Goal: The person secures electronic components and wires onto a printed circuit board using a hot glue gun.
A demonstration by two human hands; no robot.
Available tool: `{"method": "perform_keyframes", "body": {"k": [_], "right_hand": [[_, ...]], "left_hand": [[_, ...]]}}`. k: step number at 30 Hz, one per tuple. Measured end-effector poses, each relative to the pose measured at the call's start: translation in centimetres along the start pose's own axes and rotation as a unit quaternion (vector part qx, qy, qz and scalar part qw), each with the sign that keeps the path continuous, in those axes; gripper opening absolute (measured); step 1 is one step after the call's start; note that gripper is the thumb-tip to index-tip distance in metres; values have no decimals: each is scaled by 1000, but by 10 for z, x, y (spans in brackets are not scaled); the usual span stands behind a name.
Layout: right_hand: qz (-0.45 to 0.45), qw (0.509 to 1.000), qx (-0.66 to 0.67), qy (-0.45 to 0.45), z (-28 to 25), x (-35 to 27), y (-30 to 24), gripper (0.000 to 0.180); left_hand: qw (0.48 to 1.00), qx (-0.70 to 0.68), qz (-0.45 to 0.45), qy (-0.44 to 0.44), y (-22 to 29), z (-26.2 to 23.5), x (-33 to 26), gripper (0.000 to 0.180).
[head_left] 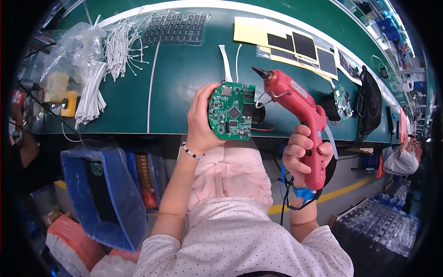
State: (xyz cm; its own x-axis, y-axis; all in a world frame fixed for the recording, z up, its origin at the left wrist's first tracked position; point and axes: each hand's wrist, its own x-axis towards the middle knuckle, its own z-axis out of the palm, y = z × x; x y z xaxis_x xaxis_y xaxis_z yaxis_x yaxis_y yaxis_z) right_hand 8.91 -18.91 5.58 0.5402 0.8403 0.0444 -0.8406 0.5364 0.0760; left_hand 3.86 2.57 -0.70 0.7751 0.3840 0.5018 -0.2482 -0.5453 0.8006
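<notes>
Across the green workbench (pixel 180 101), bundled white cables (pixel 92 92) sit off to the left, which seems to leave the middle free for handling. Front and centre, over the bench's near edge, the left hand (pixel 201 117) grasps the green circuit board (pixel 226 122) by its curved rim, apparently sparing the chip-covered face. And on the right, the right hand (pixel 304 150) has its fingers wrapped round the red glue gun (pixel 295 97), nozzle angled up-left, perhaps keeping the tip off skin; whether the trigger is squeezed, I can't tell.
</notes>
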Motion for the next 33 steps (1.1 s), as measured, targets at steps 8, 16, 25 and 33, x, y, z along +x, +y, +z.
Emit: {"method": "perform_keyframes", "body": {"k": [8, 16, 25, 33], "right_hand": [[32, 999, 12, 33, 2, 7, -1, 41], [41, 999, 12, -2, 26, 22, -2, 42], [-73, 993, 49, -77, 48, 13, -7, 35], [-131, 988, 3, -81, 37, -20, -9, 33]], "left_hand": [[1000, 15, 10, 3, 1, 0, 3, 79], [1000, 2, 2, 5, -1, 1, -1, 80], [1000, -14, -27, 3, 4, 0, 6, 79], [970, -205, -120, -45, -8, -3, 68, 77]]}}
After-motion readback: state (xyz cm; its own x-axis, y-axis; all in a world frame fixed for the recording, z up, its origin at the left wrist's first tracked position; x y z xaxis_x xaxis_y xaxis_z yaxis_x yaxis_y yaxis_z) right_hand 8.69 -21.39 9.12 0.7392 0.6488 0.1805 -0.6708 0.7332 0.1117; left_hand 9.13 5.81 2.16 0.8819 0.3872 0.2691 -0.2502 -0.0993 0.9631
